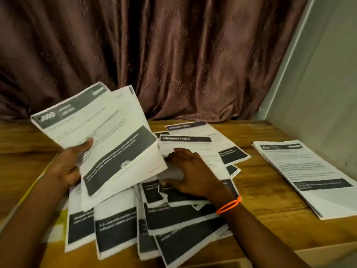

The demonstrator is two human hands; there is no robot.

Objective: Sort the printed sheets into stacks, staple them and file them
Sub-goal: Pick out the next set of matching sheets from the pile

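Note:
My left hand (70, 165) grips a fanned bundle of printed sheets (100, 130), thumb on top, lifted and tilted above the table. My right hand (190, 172), an orange band at its wrist, lies with fingers spread on the loose pile of sheets (173, 215) scattered across the table's middle; its fingertips touch a sheet headed "DRESSING TABLE" (185, 141). At the right lies a separate neat stack of sheets (307, 175). No stapler or file shows.
The wooden table (266, 198) ends at a brown curtain (173, 55) at the back and a pale wall (318, 84) on the right. A yellow sheet or folder (58, 227) peeks out under the pile at the left. A cardboard edge (318, 252) sits at the bottom right.

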